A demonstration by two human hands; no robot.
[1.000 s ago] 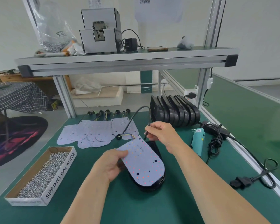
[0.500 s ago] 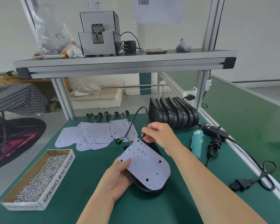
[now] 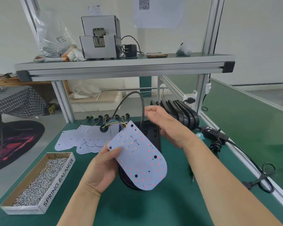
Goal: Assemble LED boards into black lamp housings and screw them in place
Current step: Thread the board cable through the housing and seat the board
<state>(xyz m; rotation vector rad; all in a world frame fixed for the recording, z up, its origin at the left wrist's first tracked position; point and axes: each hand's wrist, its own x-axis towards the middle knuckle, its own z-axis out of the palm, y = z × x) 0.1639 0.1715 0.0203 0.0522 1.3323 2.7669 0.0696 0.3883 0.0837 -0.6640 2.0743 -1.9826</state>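
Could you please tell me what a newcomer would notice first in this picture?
The eye goes first to the white LED board, dotted with red and orange points, which the left hand pinches by its corner, tilted above a black housing at the centre of the green bench. Just behind it the right hand, blurred, is beside an arching black cable. At the lower left lies a long box full of screws.

There is only one view, worn on the person's head. It faces forward and down on the green table (image 3: 153, 209), very near the left hand (image 3: 103, 167) and right hand (image 3: 167, 126). The LED board (image 3: 140, 157) is in the middle and the shelf (image 3: 121, 66) is above.
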